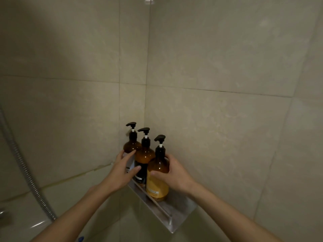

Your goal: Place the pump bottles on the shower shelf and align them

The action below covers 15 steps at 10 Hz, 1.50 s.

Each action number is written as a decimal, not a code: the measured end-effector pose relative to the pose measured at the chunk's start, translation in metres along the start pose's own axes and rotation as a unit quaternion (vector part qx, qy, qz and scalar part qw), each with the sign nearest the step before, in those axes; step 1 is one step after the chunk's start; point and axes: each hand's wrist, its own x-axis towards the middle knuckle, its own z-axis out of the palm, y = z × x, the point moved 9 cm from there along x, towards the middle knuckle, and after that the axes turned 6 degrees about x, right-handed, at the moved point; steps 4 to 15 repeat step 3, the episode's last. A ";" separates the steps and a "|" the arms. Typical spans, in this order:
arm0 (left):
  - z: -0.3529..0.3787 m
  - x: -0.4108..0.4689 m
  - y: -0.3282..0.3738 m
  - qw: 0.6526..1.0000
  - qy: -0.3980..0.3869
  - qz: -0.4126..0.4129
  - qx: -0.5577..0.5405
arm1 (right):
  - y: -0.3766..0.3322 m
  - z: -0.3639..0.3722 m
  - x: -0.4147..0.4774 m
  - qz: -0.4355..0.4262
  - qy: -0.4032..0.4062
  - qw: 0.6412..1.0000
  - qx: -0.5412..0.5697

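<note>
Three amber pump bottles with black pumps stand in a row on the metal corner shelf (176, 217). The left bottle (131, 145) has a white label and sits deepest in the corner. The middle bottle (144, 157) carries a dark label. The right bottle (157, 179), with a yellow label, stands nearest to me. My left hand (122, 170) wraps around the left bottle's body, its thumb reaching the middle bottle. My right hand (174, 173) grips the right bottle from its right side. All pump spouts point left.
Beige tiled walls meet in the corner behind the shelf. A metal shower hose (26, 172) hangs down the left wall. A chrome fitting (2, 213) shows at the left edge. The right half of the shelf holds nothing.
</note>
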 end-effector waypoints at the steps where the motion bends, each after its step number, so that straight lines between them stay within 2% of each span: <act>1: 0.000 0.004 -0.001 1.000 -0.008 -0.018 0.010 | -0.003 -0.001 -0.003 0.001 -0.001 1.000 0.028; 2: -0.007 0.005 0.000 0.999 -0.007 -0.044 0.007 | -0.005 -0.004 -0.010 0.005 0.014 0.999 0.049; 3: -0.026 0.002 0.004 0.996 0.067 -0.063 -0.003 | -0.008 -0.019 -0.015 0.009 0.083 0.993 0.082; 15: -0.026 0.002 0.004 0.996 0.067 -0.063 -0.003 | -0.008 -0.019 -0.015 0.009 0.083 0.993 0.082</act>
